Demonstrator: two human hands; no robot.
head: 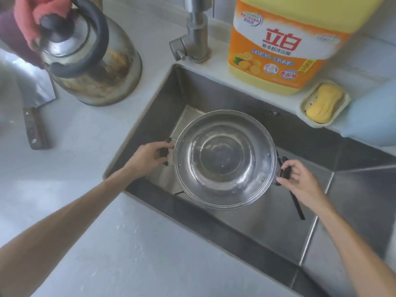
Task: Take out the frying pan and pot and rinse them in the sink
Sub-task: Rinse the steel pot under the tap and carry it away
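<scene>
A shiny steel pot [224, 160] with two black side handles hangs over the steel sink [267, 228], its open top facing up toward me. My left hand [150, 156] grips the pot's left handle. My right hand [300, 179] grips the right handle. Under the pot a dark straight handle [297, 207] pokes out on the sink floor; what it belongs to is hidden by the pot. The tap [196, 33] stands behind the sink, and no water is running.
A scorched steel kettle [92, 61] with a pink cloth [40, 13] on its lid stands on the counter at the back left. A cleaver [35, 97] lies left of it. A big yellow detergent jug [285, 41] and a soap dish [323, 102] sit behind the sink.
</scene>
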